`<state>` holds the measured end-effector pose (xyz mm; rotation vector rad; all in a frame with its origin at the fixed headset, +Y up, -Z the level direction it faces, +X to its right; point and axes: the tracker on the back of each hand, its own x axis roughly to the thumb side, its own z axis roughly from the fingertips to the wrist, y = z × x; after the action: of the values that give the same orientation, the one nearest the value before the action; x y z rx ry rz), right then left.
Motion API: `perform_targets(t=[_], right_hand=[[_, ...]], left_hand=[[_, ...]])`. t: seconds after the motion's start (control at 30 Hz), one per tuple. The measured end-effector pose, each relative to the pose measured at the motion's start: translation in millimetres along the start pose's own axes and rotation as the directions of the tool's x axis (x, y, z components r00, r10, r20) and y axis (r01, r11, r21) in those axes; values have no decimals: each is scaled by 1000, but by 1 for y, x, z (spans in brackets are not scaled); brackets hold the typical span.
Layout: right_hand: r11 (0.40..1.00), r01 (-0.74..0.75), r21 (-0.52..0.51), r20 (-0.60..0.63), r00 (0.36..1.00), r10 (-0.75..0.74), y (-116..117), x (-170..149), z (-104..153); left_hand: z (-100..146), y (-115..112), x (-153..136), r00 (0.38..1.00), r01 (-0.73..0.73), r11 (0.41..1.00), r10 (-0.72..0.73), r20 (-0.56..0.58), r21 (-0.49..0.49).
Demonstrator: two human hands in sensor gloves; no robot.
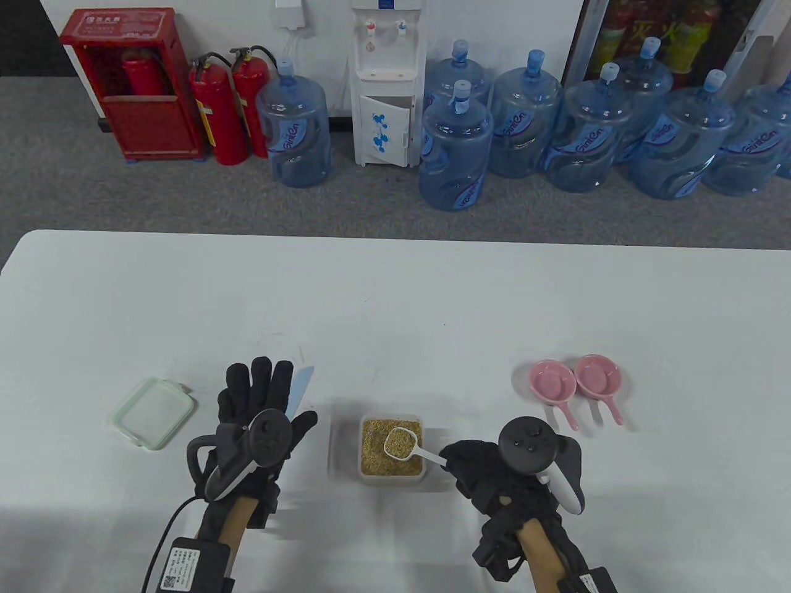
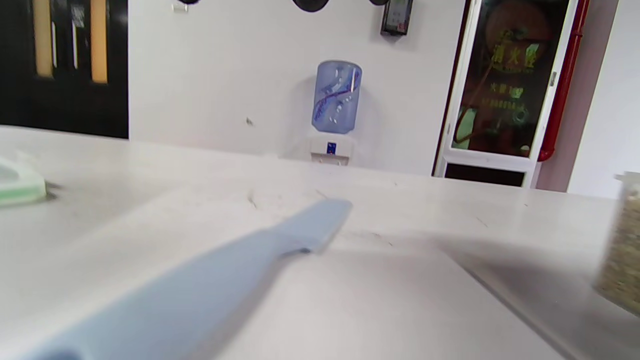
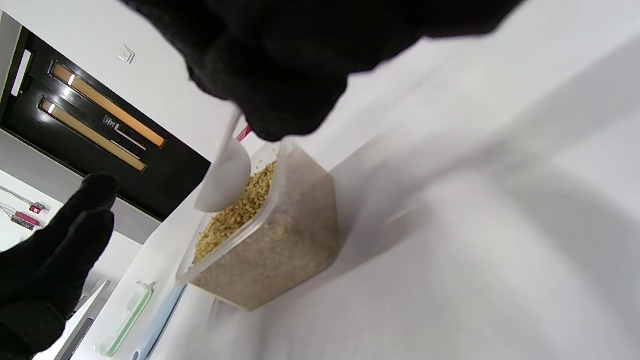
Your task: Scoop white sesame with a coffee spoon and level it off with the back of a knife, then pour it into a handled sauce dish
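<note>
A clear tub of sesame (image 1: pixel 392 448) stands near the table's front edge. My right hand (image 1: pixel 450 461) pinches the handle of a white coffee spoon (image 1: pixel 402 442), whose heaped bowl hangs just over the seeds. In the right wrist view the spoon (image 3: pixel 225 177) tilts above the tub (image 3: pixel 270 240). My left hand (image 1: pixel 281 398) is spread with straight fingers over a light blue knife (image 1: pixel 301 386) that lies flat on the table; only the blade tip shows past the fingers. The left wrist view shows the knife (image 2: pixel 225 280) with no fingers on it. Two pink handled sauce dishes (image 1: pixel 552 380) (image 1: pixel 597 374) sit to the right.
A green-rimmed lid (image 1: pixel 153 412) lies left of my left hand, and shows as a lid (image 2: pixel 17 185) at the left wrist view's left edge. The white table (image 1: pixel 395 296) stretches far behind the objects. Water bottles and fire extinguishers stand on the floor beyond.
</note>
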<state>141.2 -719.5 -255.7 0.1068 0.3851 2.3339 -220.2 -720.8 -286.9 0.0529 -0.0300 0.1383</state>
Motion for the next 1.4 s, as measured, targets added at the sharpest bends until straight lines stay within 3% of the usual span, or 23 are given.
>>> perform_targets(t=[0.43, 0.63, 0.83, 1.13, 1.4], right_hand=[[998, 57, -5, -1, 998, -57, -7, -5, 2], [991, 126, -46, -9, 992, -127, -21, -13, 3], [961, 205, -185, -24, 977, -213, -45, -29, 8], [819, 224, -529, -146, 926, -348, -86, -86, 20], [817, 33, -575, -309, 917, -254, -91, -107, 17]], left_hand=[[-1, -4, 0, 1000, 20, 998, -19, 3, -58], [-1, -4, 1, 999, 36, 997, -36, 4, -72], [-2, -4, -1, 999, 35, 997, -36, 0, -70], [-3, -5, -3, 999, 36, 996, -36, 2, -76], [-3, -5, -3, 999, 40, 995, -40, 5, -87]])
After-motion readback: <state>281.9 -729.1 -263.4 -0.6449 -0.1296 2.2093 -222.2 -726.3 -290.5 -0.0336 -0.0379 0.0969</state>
